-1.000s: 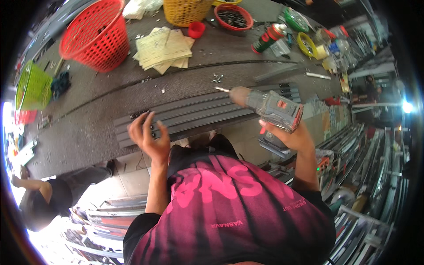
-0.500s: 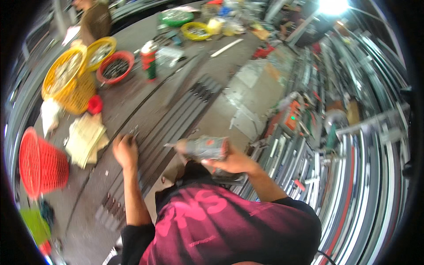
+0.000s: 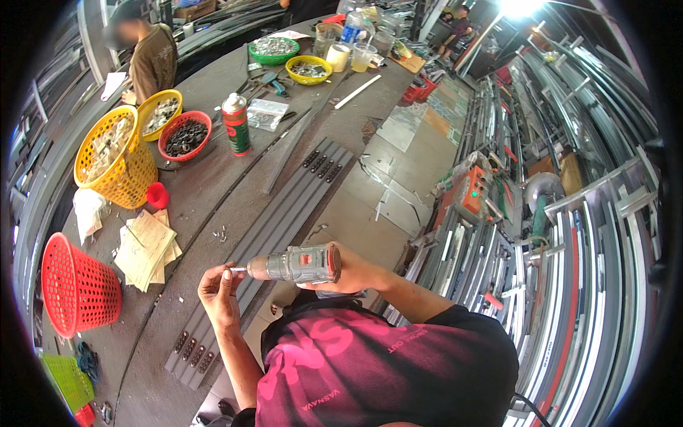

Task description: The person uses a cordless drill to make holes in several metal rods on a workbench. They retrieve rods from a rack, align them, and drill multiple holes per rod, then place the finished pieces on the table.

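Above the grey bars [image 3: 284, 203] on the worktop [image 3: 238, 206], the right hand [image 3: 347, 269] gripped the drill [image 3: 302, 264], probably stiff, heavy and best held by its handle, while the left hand [image 3: 219, 290] pinched at its slim bit [image 3: 240, 270].

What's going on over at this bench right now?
Someone is using a cordless drill, held in the right hand and pointing left. The left hand is up at the tip of the bit; whether it holds a small piece there is hard to tell. Dark grey bars lie side by side on the table, with small dark pieces near both ends. A few loose metal bits lie beside the bars.
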Tool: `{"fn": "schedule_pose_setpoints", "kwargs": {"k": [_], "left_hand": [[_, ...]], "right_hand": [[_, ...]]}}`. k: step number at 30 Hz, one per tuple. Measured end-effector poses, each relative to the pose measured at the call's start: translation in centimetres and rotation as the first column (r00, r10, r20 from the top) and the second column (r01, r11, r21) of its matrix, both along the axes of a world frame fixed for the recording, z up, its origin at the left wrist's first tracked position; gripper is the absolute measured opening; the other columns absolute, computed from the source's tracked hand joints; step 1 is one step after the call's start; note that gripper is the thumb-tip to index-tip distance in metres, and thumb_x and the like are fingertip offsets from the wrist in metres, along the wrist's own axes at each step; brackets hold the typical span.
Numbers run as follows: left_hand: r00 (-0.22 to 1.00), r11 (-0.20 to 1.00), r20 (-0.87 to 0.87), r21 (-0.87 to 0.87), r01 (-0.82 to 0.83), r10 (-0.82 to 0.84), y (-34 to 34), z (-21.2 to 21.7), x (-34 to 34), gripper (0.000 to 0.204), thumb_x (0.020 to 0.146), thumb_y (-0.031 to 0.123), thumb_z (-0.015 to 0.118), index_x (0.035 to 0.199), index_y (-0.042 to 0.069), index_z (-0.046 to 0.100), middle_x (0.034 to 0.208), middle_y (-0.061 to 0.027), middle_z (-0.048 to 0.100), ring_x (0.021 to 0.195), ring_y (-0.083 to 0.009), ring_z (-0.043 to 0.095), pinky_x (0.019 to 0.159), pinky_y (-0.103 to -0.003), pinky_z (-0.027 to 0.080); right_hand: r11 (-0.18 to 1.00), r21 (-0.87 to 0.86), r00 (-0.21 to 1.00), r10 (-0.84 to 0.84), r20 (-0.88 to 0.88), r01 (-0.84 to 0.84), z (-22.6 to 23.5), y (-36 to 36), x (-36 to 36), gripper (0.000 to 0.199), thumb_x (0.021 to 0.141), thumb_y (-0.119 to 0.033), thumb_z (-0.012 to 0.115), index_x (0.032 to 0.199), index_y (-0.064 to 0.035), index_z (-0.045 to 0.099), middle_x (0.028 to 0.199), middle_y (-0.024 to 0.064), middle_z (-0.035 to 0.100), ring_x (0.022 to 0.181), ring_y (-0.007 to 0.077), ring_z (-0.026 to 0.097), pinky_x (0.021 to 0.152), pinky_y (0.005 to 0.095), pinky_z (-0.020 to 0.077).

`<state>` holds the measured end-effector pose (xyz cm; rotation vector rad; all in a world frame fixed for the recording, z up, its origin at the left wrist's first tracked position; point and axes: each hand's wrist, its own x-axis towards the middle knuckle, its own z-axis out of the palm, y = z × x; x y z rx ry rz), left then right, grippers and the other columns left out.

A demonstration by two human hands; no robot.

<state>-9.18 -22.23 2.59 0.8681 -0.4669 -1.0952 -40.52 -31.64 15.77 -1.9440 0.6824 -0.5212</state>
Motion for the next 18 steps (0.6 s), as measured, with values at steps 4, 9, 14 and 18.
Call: {"fn": "schedule_pose_setpoints", "kwargs": {"k": [4, 9, 14, 18], "left_hand": [[0.999, 0.999, 0.004, -0.037, 0.040, -0.040, 2.0, -0.1, 0.8, 0.012, 0.109, 0.005, 0.083, 0.121, 0.000, 0.081, 0.117, -0.0155, 0.087, 0.099, -0.0245, 0.086, 0.095, -0.043, 0.071], [0.974, 1.000, -0.227, -0.011, 0.021, -0.023, 5.1, -1.4, 0.5, 0.016, 0.107, 0.006, 0.083, 0.116, -0.001, 0.072, 0.116, -0.0196, 0.083, 0.106, -0.0280, 0.085, 0.101, -0.048, 0.073], [0.915, 0.992, -0.403, -0.102, -0.073, 0.026, 8.2, -1.9, -0.7, 0.013, 0.108, -0.002, 0.082, 0.121, 0.000, 0.080, 0.122, -0.0254, 0.086, 0.111, -0.0346, 0.087, 0.102, -0.052, 0.074], [0.975, 0.996, -0.211, -0.039, -0.083, 0.073, 11.4, -1.6, 0.5, 0.008, 0.108, -0.003, 0.082, 0.115, -0.001, 0.083, 0.117, -0.0246, 0.087, 0.110, -0.0322, 0.088, 0.097, -0.044, 0.075]], "right_hand": [[0.999, -0.032, 0.999, 0.037, 0.034, -0.036, -0.6, -0.2, 1.3, 0.033, 0.097, -0.022, 0.097, 0.120, -0.0034, 0.083, 0.106, 0.0117, 0.086, 0.093, 0.0213, 0.078, 0.088, 0.0399, 0.0627], [0.980, 0.158, 0.992, 0.125, -0.011, -0.122, -2.0, -0.6, 1.2, 0.044, 0.097, -0.030, 0.098, 0.127, -0.0023, 0.081, 0.111, 0.0139, 0.087, 0.102, 0.0270, 0.084, 0.092, 0.0416, 0.0648], [0.949, 0.036, 0.924, 0.315, -0.216, -0.315, -2.8, -2.4, 2.3, 0.036, 0.096, -0.030, 0.098, 0.117, -0.0055, 0.084, 0.108, 0.0118, 0.087, 0.097, 0.0269, 0.084, 0.085, 0.0450, 0.0641], [0.903, 0.163, 0.883, 0.425, -0.199, -0.398, -1.7, -3.0, 5.0, 0.032, 0.095, -0.029, 0.098, 0.113, -0.0053, 0.085, 0.108, 0.0114, 0.087, 0.098, 0.0276, 0.085, 0.086, 0.0446, 0.0641]]}}
